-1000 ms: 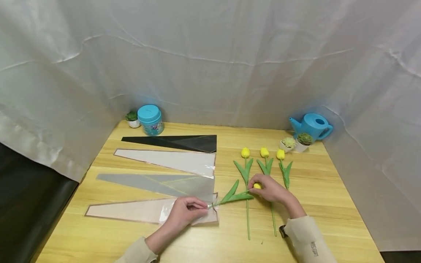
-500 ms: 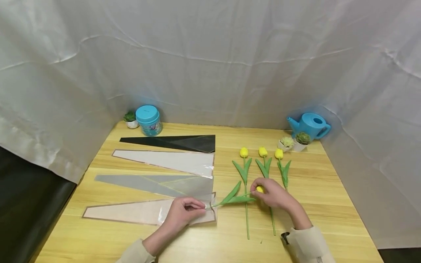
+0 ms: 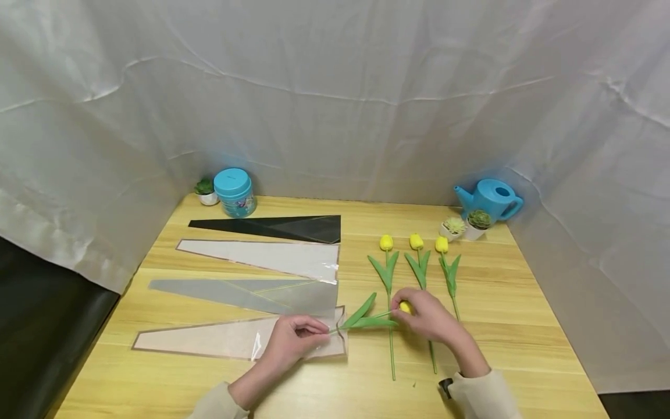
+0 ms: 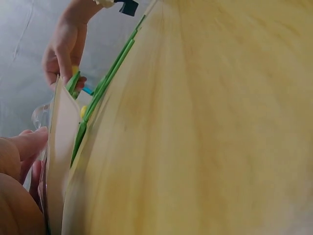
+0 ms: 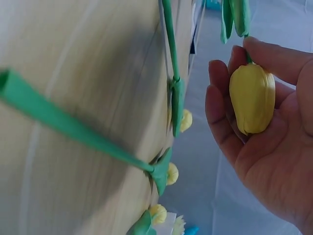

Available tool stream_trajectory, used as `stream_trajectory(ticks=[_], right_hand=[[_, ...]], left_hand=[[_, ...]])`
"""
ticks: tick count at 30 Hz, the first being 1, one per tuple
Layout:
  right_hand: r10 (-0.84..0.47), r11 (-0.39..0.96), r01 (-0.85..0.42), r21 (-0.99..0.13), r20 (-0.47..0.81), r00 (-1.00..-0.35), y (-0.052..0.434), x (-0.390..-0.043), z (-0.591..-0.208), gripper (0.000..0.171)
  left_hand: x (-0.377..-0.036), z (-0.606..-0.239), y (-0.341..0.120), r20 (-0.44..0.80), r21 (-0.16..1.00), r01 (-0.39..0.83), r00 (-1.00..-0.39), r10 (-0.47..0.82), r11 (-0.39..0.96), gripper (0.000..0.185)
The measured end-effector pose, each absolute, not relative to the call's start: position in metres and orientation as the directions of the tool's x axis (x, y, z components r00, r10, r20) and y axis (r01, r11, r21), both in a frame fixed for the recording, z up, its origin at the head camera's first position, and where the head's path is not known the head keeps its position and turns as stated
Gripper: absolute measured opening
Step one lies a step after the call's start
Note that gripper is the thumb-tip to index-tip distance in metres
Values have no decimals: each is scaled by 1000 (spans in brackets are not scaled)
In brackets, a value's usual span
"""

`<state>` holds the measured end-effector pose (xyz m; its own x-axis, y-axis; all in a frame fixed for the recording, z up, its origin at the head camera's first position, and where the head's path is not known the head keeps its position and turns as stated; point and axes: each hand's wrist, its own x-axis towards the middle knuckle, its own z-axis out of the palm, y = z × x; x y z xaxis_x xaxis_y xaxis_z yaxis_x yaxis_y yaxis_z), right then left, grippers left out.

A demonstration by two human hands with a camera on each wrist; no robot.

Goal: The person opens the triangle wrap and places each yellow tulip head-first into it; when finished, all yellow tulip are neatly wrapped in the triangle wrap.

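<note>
A tulip (image 3: 369, 317) lies left-right above the tabletop (image 3: 502, 355); right hand (image 3: 426, 314) cups its bloom; left hand (image 3: 293, 340) fingers pinch the stem tip at a sleeve (image 3: 220, 338) mouth.

Your setup sits on a light wooden counter (image 3: 523, 326) with visible grain running side to side. White wrinkled cloth (image 3: 335, 99) hangs as a backdrop on three sides, meeting the counter at its far edge and at both side edges. Past the left edge, below the cloth's hem, you have a dark surface (image 3: 47, 343). Lighting is soft and even; shadows on the counter are faint.
</note>
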<state>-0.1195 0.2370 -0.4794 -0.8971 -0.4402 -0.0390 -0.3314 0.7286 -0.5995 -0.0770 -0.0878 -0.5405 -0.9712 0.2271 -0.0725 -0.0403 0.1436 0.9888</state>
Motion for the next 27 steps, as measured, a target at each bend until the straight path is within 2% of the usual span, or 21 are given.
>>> stream_trajectory(ticks=[27], right_hand=[[-411, 726, -316, -610, -17, -911, 192, -102, -487, 12]], left_hand=[[-80, -536, -75, -33, 993, -2, -966, 257, 120, 18]])
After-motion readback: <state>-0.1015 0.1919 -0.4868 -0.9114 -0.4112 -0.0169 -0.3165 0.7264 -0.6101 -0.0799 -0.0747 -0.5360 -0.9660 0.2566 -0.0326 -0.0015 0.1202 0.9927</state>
